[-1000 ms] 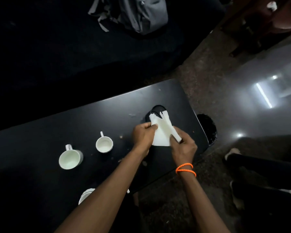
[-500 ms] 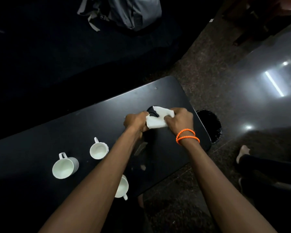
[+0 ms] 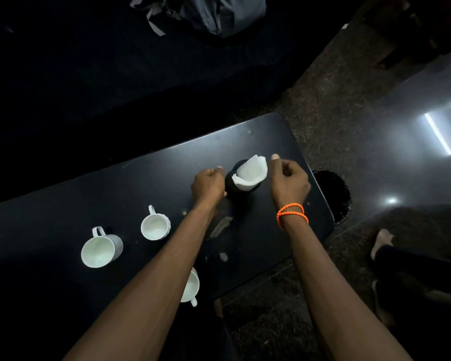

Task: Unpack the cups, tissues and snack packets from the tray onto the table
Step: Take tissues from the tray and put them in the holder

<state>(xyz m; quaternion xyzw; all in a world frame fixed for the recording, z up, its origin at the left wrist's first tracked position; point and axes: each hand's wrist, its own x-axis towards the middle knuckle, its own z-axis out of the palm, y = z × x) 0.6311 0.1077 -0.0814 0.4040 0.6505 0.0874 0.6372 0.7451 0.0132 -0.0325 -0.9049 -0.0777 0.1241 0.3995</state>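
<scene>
dark glossy tabletop [image 3: 115, 188] over speckled floor [image 3: 320, 100]; both hands, left hand [image 3: 208, 184] and right hand [image 3: 288, 182], loosely curled and empty, flank tissues [image 3: 251, 171] in black holder [image 3: 231, 182].

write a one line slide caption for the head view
Both hands, left and right, flank white tissues tucked in a black holder; three white cups stand on the dark table.

White tissues [image 3: 251, 171] stood curled inside a dark round holder [image 3: 235, 187] near the right end of the black table [image 3: 115, 188], their top edges fanned above its rim. Three white handled cups sat upright to the left: one [image 3: 100, 250] farthest left, one [image 3: 155, 225] nearer the middle, one [image 3: 192, 286] at the near edge, partly hidden.
</scene>
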